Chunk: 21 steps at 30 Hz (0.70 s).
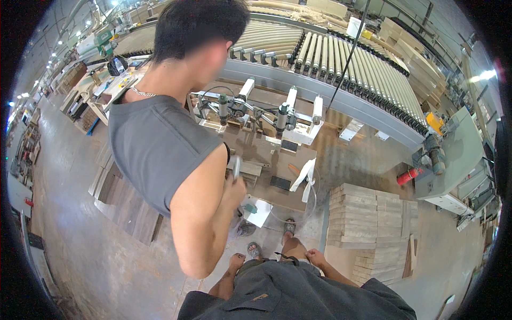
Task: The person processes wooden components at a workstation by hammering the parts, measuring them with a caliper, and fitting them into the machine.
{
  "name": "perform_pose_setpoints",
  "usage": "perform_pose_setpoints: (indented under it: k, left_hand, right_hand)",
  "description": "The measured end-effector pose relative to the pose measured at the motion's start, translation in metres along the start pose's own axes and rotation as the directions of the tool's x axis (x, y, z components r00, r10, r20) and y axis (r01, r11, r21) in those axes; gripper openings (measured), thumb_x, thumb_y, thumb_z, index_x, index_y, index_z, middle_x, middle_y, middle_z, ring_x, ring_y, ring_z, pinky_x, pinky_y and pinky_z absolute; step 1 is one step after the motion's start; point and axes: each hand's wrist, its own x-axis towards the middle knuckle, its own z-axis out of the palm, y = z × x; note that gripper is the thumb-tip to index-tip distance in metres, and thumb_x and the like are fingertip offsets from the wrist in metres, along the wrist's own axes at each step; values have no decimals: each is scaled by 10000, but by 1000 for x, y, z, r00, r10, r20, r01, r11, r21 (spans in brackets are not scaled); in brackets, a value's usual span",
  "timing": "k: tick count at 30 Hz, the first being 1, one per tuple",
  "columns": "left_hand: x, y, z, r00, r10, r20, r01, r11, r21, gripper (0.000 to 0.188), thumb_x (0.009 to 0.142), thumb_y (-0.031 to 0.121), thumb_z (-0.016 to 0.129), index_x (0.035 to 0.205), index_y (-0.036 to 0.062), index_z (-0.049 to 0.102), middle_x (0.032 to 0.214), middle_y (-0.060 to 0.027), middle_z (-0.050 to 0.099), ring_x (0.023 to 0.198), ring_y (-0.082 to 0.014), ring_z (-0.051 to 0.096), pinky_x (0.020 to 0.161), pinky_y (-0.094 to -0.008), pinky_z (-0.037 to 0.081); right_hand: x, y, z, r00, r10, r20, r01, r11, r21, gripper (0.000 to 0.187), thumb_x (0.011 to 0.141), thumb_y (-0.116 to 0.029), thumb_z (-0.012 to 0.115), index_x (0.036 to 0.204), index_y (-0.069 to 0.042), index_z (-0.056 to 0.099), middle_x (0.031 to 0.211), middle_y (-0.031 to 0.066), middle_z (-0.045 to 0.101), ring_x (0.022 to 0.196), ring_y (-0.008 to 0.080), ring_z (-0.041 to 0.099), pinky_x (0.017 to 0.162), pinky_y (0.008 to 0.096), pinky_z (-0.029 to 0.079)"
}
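Observation:
My left hand [237,261] hangs beside my left thigh, its fingers curled in, with no object showing in it. My right hand [316,257] is by my right hip, also loosely closed and close to my dark clothing. Neither hand touches the workbench [256,188] in front of me. At the bench, just left of me, a person in a grey sleeveless top [160,138] stands with one hand [234,192] raised, near a shiny pale object [237,167] whose kind I cannot make out.
Clamping or drilling units [281,120] stand along the bench's far side, before a roller conveyor [346,58]. Stacked wood boards [368,213] sit to the right, more boards [125,205] to the left. A red fire extinguisher [408,176] lies farther right. White paper [257,212] is at the bench's near edge.

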Motion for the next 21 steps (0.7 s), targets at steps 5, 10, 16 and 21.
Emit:
perform_pose_setpoints:
  k: [5,10,16,21]
  left_hand:
    - [2,-2,2,996,78,-40,-76,995,63,366,789,398,611,913,57,663,764,-76,682,649,-188,651,640,-335,510]
    - [-2,1,-2,997,47,-58,-44,998,51,338,779,388,612,911,81,669,767,-75,680,657,-198,645,639,-341,507]
    - [-9,9,-8,999,48,-26,-46,998,43,342,771,369,615,924,68,669,770,-83,679,663,-201,642,630,-336,504]
    - [-11,7,-7,1000,2,-13,-2,1000,-4,347,772,366,620,913,52,663,757,-90,675,692,-212,646,665,-339,501]
  right_hand:
    - [5,11,5,1000,1,-19,-1,1000,27,331,807,-325,609,959,-32,607,893,122,651,857,231,606,777,339,466]
    - [-3,-10,-4,1000,-22,21,21,998,53,331,812,-333,608,947,-31,607,872,121,649,841,223,604,767,340,466]
    - [-8,-9,-2,999,-38,-18,39,998,57,330,815,-337,604,931,-29,607,859,121,649,831,226,605,766,340,466]
    - [-6,-8,0,999,-45,-20,46,999,17,315,817,-337,602,923,-40,616,868,125,648,838,241,605,770,342,465]
